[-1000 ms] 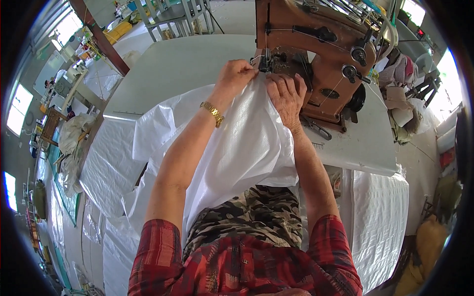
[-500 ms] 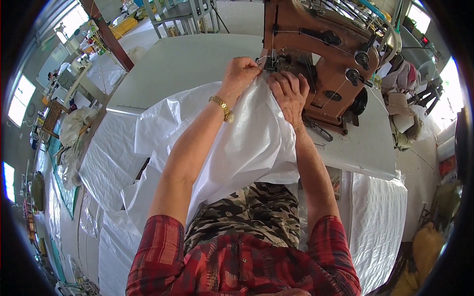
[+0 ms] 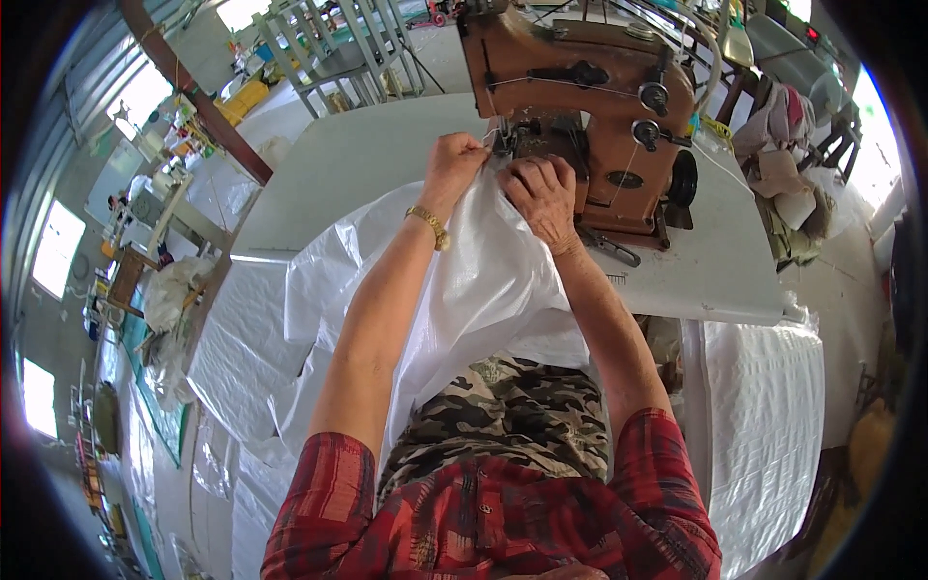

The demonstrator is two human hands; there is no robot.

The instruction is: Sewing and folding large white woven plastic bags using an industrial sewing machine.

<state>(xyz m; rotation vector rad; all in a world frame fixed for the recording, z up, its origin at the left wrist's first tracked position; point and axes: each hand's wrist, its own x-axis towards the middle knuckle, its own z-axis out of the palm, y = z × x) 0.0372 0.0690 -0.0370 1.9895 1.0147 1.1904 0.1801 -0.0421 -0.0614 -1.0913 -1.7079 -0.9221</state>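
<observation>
White woven sack (image 3: 483, 280) lies bunched across the grey table (image 3: 348, 164), its far edge at the brown sewing machine (image 3: 590, 106). Left hand (image 3: 454, 164) pinches that edge; right hand (image 3: 543, 198) presses it flat. Needle hidden behind the fingers. More glossy sacks (image 3: 764, 406) hang right.

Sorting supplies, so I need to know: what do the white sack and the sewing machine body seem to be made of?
White sack: likely woven plastic, going by its slight sheen and stiff creases. Sewing machine: probably painted metal, brown and worn-looking, with round metal knobs.
</observation>
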